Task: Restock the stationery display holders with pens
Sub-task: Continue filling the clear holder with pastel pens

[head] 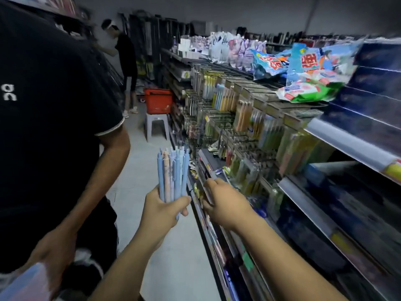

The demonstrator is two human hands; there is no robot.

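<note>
My left hand (161, 210) grips an upright bundle of pens (172, 173), pale blue with one or two peach ones, held over the aisle floor. My right hand (225, 203) reaches toward the low shelf edge (208, 168) of the stationery display, its fingers curled at the shelf's front; blur hides whether it holds anything. Hanging packs of pens and stationery (245, 114) fill the pegs above the shelf.
A person in a black shirt (50, 118) stands close on my left, holding a clear box (23, 283). A red basket (158, 101) sits on a grey stool (156, 127) down the aisle; another person (127, 61) stands beyond. Colourful bags (308, 68) lie on the top shelf.
</note>
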